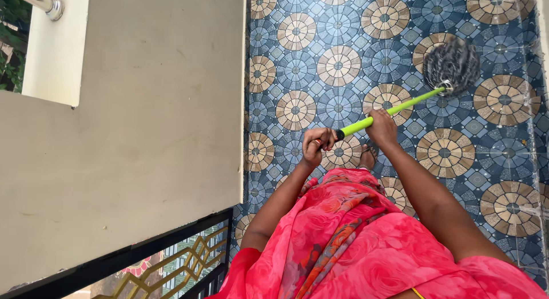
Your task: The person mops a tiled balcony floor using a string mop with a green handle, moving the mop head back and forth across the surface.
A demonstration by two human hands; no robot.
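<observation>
On patterned blue-and-tan floor tiles (343, 64): mop head (452, 64) pressed down, upper right | green mop handle (394, 110) gripped by left hand (317, 144) at black end; right hand (381, 127) closed mid-shaft | foot (368, 157) half hidden by pink garment (354, 242); railing (171, 264) cut off

Pink-red floral draped garment (354, 242), bare forearms.

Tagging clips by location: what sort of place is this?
Probably a home balcony or terrace. Patterned blue-and-tan tiled floor, a plain parapet wall with a metal railing and greenery beyond, and both hands working a green-handled mop.
</observation>
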